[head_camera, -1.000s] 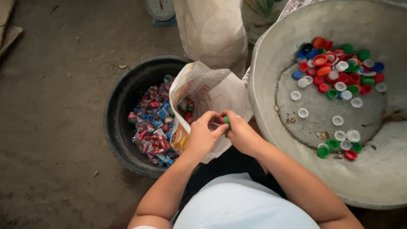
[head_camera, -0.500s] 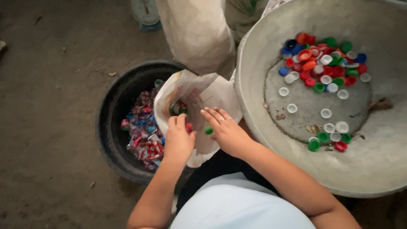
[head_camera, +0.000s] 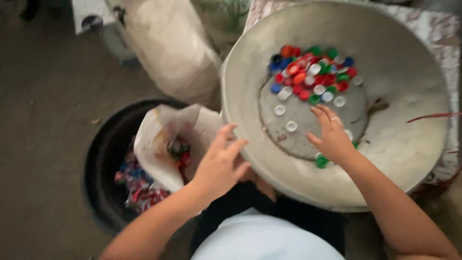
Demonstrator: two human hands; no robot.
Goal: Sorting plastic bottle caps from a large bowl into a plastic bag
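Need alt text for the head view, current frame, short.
Seen from above, a person's right hand rests on loose plastic bottle caps inside a big grey metal basin, while the left hand hovers at the basin's rim beside a white bag. The bag sits in a black tub of coloured scraps.

1. We see a bare grey floor (head_camera: 43,144) carrying everything here.
2. A black tub (head_camera: 103,159) sits on it.
3. A pale sack (head_camera: 168,43) stands behind.
4. A wide metal basin (head_camera: 409,144) rests alongside.
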